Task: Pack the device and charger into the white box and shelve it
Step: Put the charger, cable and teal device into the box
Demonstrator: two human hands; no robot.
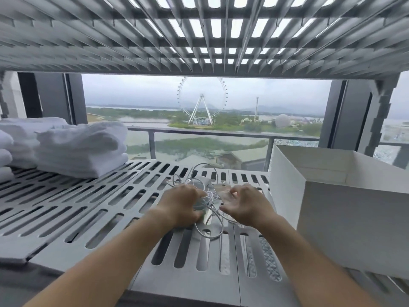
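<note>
On the slotted grey shelf (93, 220) lies a white charger brick (202, 182) with a tangle of thin white cable (212, 227). My left hand (180, 204) is curled around the cable bundle and a pale object under it. My right hand (246, 203) rests on a flat, shiny rectangular device (222, 189), fingers bent over its edge. The open white box (345, 209) stands on the shelf just right of my right hand; its inside looks empty from here. What exactly sits under my left palm is hidden.
Stacks of folded white towels (81, 149) fill the shelf's left back. Another slotted shelf (199, 36) runs close overhead. Behind is a window with a balcony railing (199, 132). The shelf's front edge is near my forearms.
</note>
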